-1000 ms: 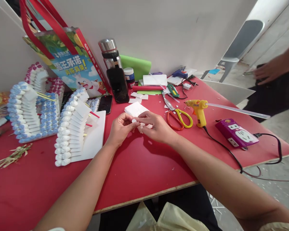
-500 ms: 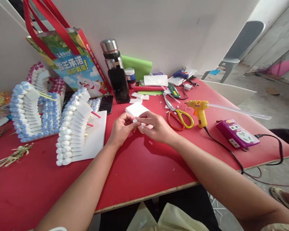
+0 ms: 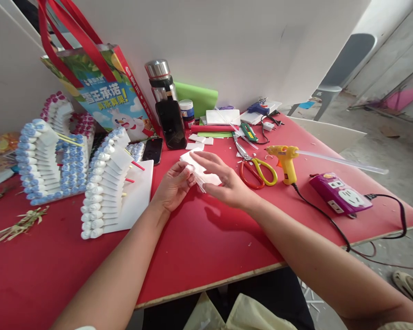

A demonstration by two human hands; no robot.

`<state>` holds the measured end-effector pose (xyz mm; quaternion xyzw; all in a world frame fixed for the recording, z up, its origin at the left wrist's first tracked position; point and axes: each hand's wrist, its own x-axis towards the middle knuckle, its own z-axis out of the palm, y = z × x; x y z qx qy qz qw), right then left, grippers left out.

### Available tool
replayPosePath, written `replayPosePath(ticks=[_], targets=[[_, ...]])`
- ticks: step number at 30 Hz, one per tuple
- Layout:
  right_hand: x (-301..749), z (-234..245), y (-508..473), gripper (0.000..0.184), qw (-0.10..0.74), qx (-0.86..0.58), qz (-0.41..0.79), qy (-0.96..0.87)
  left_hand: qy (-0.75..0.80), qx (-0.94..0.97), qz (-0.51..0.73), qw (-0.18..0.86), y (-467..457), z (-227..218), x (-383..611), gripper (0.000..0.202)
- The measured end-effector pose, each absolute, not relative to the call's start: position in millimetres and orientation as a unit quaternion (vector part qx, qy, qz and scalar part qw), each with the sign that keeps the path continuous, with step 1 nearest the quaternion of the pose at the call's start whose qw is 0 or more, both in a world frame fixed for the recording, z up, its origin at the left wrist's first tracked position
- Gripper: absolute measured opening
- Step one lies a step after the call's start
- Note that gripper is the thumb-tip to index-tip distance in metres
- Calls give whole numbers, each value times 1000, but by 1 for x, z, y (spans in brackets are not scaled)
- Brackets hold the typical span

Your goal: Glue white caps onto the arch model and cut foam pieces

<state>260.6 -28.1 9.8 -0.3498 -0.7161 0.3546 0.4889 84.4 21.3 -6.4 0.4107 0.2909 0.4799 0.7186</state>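
Observation:
My left hand is curled over the red table, pinching a small rolled white piece at its fingertips. My right hand lies beside it with fingers stretched out flat over a stack of white foam sheets; a few sheets show under its palm. Just left of my hands stands a white foam model built of rows of rolled white tubes with pink and yellow sticks.
Red-and-yellow scissors, a yellow glue gun with a clear stick, and a purple power strip with black cord lie right. Behind are a black phone, steel flask, shopping bag and blue-tipped tube models.
My right hand has opened from a pinch and stretched its fingers over the foam stack. Another person's arm at the far right a second ago is gone.

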Motion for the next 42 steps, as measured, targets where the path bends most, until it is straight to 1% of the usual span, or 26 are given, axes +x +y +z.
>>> replayPosePath(ticks=[3, 6, 8, 11, 15, 23, 27, 30, 34, 37, 39, 41, 42], targets=[[264, 15, -27, 70, 507, -355, 450, -644, 269, 405, 470, 737, 20, -5, 84, 32], [263, 16, -26, 65, 500, -353, 525, -591, 246, 397, 461, 754, 19, -5, 84, 30], [261, 15, -26, 63, 490, -350, 550, -579, 241, 389, 455, 764, 18, -5, 84, 28], [257, 12, -27, 62, 485, -347, 551, -583, 253, 365, 454, 773, 18, -7, 84, 27], [254, 7, -27, 60, 488, -334, 507, -627, 268, 328, 462, 779, 17, -10, 84, 27], [262, 0, -24, 54, 488, -359, 313, -732, 269, 343, 449, 780, 16, -13, 83, 22], [265, 0, -23, 53, 459, -372, 209, -779, 303, 350, 436, 772, 15, -12, 84, 31], [266, 1, -23, 52, 433, -383, 157, -801, 312, 352, 436, 768, 16, -12, 84, 29], [266, 1, -22, 50, 418, -392, 149, -806, 312, 357, 431, 768, 18, -13, 84, 22], [264, -1, -21, 52, 450, -391, 192, -780, 306, 355, 428, 773, 18, -11, 85, 22], [264, -2, -20, 53, 471, -416, 219, -747, 301, 352, 430, 775, 17, -10, 85, 21], [268, 1, -18, 45, 463, -480, 201, -718, 296, 343, 436, 777, 18, -9, 85, 17], [271, 3, -18, 38, 442, -522, 172, -709, 294, 338, 440, 778, 18, -9, 84, 15]])
